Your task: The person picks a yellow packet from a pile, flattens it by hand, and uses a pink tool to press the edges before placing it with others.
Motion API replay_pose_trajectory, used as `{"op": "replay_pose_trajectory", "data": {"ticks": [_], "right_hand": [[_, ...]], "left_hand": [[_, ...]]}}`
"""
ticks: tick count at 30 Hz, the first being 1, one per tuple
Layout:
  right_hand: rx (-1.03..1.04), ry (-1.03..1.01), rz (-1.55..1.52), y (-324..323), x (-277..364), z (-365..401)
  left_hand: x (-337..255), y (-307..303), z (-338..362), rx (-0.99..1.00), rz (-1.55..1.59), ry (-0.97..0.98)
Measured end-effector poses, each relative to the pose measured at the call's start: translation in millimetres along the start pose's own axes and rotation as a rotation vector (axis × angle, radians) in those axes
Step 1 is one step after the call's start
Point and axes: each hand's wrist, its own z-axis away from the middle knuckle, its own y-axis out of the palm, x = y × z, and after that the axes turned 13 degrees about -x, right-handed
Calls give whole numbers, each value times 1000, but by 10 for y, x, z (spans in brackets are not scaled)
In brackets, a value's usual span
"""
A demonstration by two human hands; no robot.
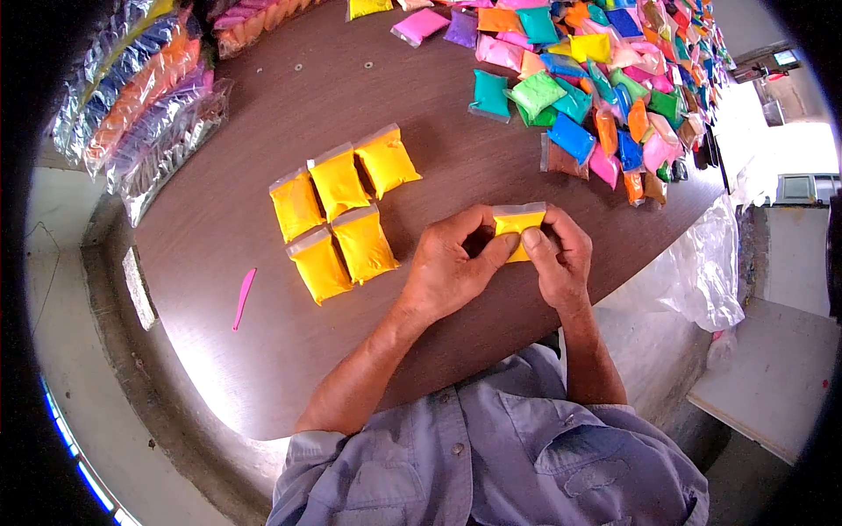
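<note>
Both hands hold one small yellow powder packet (pixel 517 223) just above the dark brown table (pixel 263 386). My left hand (pixel 452 263) pinches its left side, thumb pressed across the front. My right hand (pixel 557 259) grips its right side with thumb and fingers. To the left of my hands, several yellow packets (pixel 340 219) in clear plastic lie side by side in two rows on the table.
A pile of several packets in many colours (pixel 605 79) covers the table's far right. Long bundled packs (pixel 145 96) lie along the far left edge. A pink stick (pixel 243 298) rests near the left edge. A clear plastic bag (pixel 702 272) hangs off the right side.
</note>
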Motion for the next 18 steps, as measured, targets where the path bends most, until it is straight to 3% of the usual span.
{"op": "replay_pose_trajectory", "data": {"ticks": [7, 13, 18], "right_hand": [[-9, -40, 10, 11, 39, -13], [3, 18, 12, -28, 8, 0], [18, -12, 0, 22, 59, -6]], "left_hand": [[22, -24, 5, 25, -100, 24], [-11, 45, 12, -9, 122, -96], [57, 29, -5, -83, 77, 17]]}}
